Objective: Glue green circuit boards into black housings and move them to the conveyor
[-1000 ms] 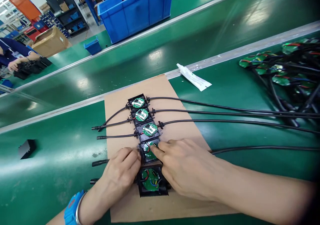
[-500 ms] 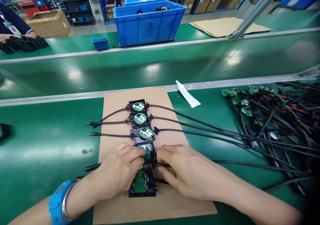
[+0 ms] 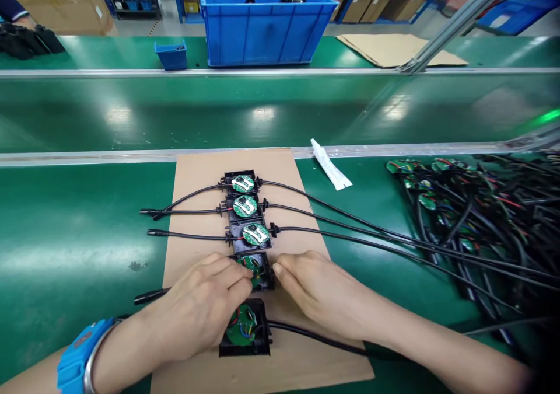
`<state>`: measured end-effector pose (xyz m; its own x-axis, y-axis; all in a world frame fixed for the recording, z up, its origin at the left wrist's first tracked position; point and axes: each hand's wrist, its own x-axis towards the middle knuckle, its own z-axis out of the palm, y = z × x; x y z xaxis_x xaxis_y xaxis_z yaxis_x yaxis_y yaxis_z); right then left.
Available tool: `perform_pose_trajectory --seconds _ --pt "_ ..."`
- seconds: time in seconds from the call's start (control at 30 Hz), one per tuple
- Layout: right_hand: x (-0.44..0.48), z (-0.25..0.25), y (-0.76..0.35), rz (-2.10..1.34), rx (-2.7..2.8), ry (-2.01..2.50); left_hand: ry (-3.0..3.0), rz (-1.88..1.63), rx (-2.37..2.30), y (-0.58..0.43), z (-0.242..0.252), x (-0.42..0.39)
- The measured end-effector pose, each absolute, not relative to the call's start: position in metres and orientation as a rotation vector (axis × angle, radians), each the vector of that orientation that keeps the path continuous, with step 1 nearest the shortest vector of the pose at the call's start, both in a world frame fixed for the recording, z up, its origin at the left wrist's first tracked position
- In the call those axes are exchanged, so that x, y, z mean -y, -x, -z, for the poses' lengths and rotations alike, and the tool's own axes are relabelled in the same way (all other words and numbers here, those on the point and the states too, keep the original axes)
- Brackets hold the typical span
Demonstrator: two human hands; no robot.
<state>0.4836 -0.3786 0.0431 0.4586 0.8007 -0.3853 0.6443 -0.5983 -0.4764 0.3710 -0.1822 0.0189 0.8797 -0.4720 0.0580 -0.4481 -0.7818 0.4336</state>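
Note:
A column of black plastic housings runs down the cardboard sheet (image 3: 301, 365), each with a round green circuit board and black cables. My left hand (image 3: 210, 300) reaches over the fourth housing (image 3: 263, 282), its fingers closed at the edge of the circuit board (image 3: 248, 262) inside. At that housing's right edge, my right hand (image 3: 319, 283) pinches the black cable where it enters; the hand covers most of that cable. Nearest me lies another housing (image 3: 262, 347) with a green board (image 3: 242, 327) showing coloured wires. The third board (image 3: 255, 234) sits in its housing farther up.
A white tube (image 3: 330, 165) lies right of the cardboard. Tangled cables with boards (image 3: 476, 219) pile up at the right. Beyond the ledge stand a large blue crate (image 3: 266, 29) and a small blue bin (image 3: 171, 55). Another person's hand (image 3: 26, 21) is at the far left.
The camera view has tilted slightly. My right fingers have shifted up along the fourth housing's right edge, and the nearest housing has moved slightly toward me. My left fingers stay at the same board.

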Motion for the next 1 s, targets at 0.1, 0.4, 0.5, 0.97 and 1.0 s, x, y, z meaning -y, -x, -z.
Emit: perform_pose_trajectory --seconds 0.1,0.4,0.5,0.97,1.0 --pt "0.374 -0.046 -0.493 -0.906 1.276 2.429 -2.65 0.108 0.66 -0.371 -0.02 0.182" --pt "0.356 -0.047 -0.5 -0.985 1.854 2.467 -2.803 0.065 0.691 -0.379 -0.024 0.202" --pt "0.351 -0.05 -0.498 -0.921 2.051 2.47 -2.83 0.026 0.678 -0.38 -0.027 0.207" --pt "0.392 -0.02 -0.489 -0.352 1.541 2.235 -2.864 -0.041 0.678 -0.375 -0.028 0.213" --pt "0.392 -0.023 -0.493 -0.383 1.539 2.206 -2.801 -0.066 0.662 -0.375 -0.03 0.209"
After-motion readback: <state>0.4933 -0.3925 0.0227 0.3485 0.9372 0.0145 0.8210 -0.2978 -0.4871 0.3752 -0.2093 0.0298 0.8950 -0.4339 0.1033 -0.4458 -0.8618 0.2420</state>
